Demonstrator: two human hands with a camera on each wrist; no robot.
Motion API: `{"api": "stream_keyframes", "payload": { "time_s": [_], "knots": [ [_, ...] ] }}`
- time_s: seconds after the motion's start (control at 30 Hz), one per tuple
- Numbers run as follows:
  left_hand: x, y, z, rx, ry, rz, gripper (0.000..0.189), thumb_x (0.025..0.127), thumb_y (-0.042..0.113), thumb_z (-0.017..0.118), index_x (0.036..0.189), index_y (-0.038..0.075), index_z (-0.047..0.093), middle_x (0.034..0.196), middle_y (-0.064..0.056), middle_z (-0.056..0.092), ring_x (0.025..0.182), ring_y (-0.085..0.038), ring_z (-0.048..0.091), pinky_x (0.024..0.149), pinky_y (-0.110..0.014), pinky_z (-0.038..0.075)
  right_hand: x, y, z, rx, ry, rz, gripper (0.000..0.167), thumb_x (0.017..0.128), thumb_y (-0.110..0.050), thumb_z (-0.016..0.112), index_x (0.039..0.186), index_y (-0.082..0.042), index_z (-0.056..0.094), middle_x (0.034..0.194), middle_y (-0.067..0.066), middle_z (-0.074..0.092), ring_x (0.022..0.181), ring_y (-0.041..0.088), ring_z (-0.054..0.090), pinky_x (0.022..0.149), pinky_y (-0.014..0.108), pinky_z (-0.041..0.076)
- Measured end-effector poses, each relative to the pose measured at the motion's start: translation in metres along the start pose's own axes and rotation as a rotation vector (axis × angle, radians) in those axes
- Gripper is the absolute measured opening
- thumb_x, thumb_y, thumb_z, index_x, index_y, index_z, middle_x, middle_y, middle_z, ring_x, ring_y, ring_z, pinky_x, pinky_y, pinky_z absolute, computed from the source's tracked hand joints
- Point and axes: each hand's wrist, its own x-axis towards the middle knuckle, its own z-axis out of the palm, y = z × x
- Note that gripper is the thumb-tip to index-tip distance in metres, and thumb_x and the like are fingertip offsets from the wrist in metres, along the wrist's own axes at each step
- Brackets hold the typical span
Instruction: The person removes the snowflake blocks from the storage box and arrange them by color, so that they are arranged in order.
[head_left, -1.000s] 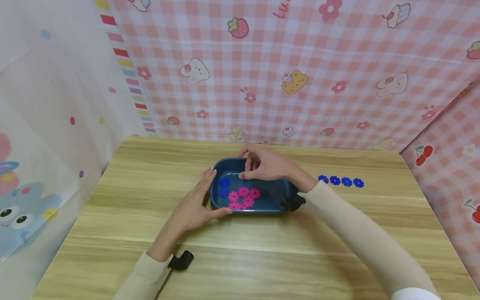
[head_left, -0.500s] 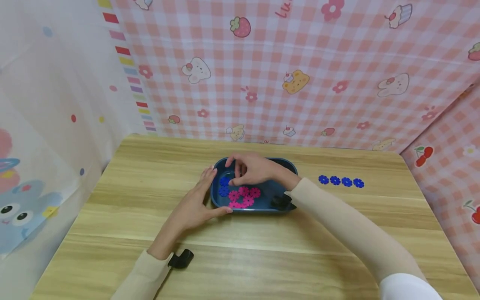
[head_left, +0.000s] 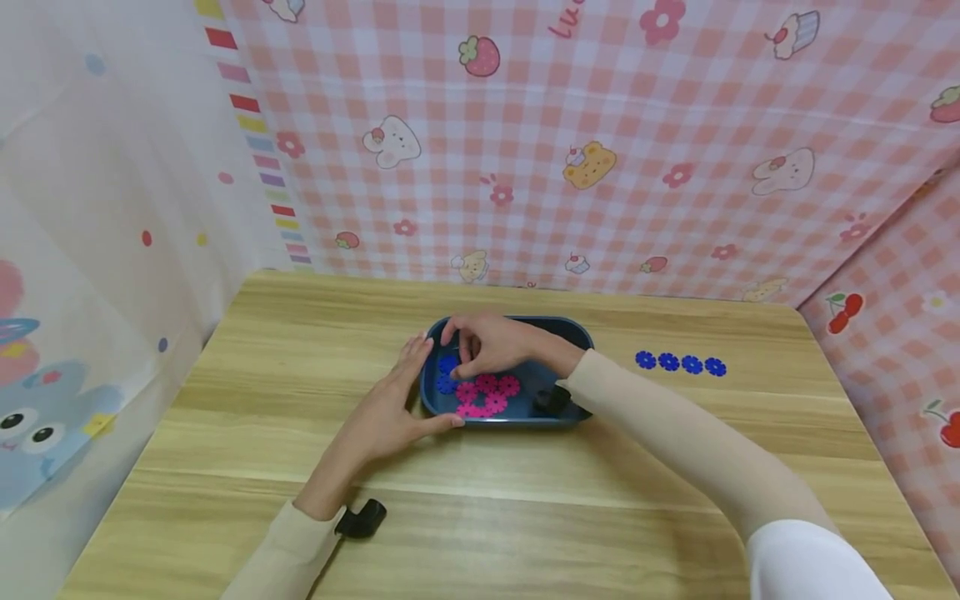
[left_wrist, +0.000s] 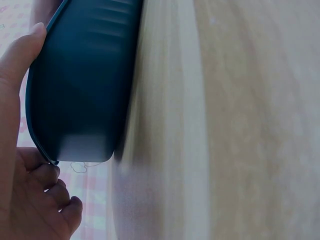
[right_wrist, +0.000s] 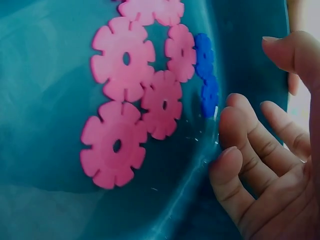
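Observation:
A dark blue tray (head_left: 517, 422) stands on the wooden table. My left hand (head_left: 386, 412) holds its left end, the thumb on the front rim and the fingers at the left rim; the left wrist view shows the tray's outer side (left_wrist: 85, 75). Inside lie several pink notched discs (right_wrist: 125, 60) like snowflake building pieces, touching one another. Two blue notched discs (right_wrist: 204, 55) sit against the tray's left part. Over them hovers my right hand (head_left: 495, 343), and in the right wrist view its loosely bent fingers (right_wrist: 230, 167) are close beside the blue discs, with nothing seen in them.
To the tray's right, several blue notched discs (head_left: 692, 364) lie in a row on the table (head_left: 487, 517). A pink checked cloth (head_left: 450, 208) hangs behind the table. Black wrist cameras sit on both wrists, the right one (head_left: 551, 400) above the tray.
My right hand has moved left across the tray, from its middle to the two blue discs. My left hand stays at the tray's left end.

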Motion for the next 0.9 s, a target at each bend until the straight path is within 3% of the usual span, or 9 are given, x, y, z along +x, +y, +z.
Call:
{"api": "stream_keyframes", "payload": {
  "time_s": [0.4, 0.9],
  "knots": [
    [0.000, 0.000, 0.001, -0.003, -0.005, -0.008, 0.118, 0.078, 0.073, 0.074, 0.166, 0.031, 0.007, 0.175, 0.004, 0.003, 0.161, -0.024, 0.014, 0.124, -0.058, 0.031, 0.007, 0.009, 0.012, -0.018, -0.056, 0.006, 0.044, 0.091, -0.028, 0.079, 0.127, -0.011, 0.060, 0.083, -0.005, 0.067, 0.067, 0.007, 0.063, 0.064, 0.021, 0.053],
    [-0.001, 0.000, 0.000, -0.002, 0.002, 0.005, 0.119, 0.077, 0.080, 0.069, 0.166, 0.031, 0.007, 0.175, 0.003, 0.004, 0.161, -0.023, 0.013, 0.123, -0.058, 0.033, 0.009, 0.008, 0.018, -0.064, -0.071, -0.039, 0.036, 0.090, -0.025, 0.079, 0.121, -0.012, 0.064, 0.075, -0.004, 0.064, 0.059, 0.005, 0.059, 0.057, 0.018, 0.049]
  ]
}}
